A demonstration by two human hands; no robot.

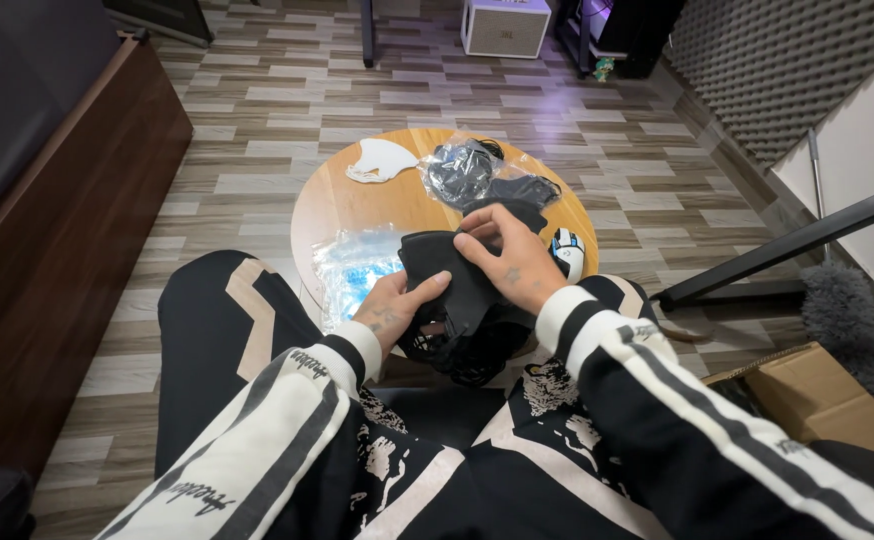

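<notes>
Over the small round wooden table (357, 205), the left hand (389, 312) and right hand (513, 262) pinched a soft black fabric mask (449, 272), fingers clamped on its folds. Keeping both grips near the edges seemed wisest. A clear plastic bag (349, 268) lay just beside it.

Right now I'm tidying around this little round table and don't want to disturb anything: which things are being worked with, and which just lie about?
In hand:
- black face mask, held by left hand and right hand

Lying about:
- white mask
- bagged black masks
- clear plastic bag
- computer mouse
- cardboard box on the floor
- white speaker
</notes>
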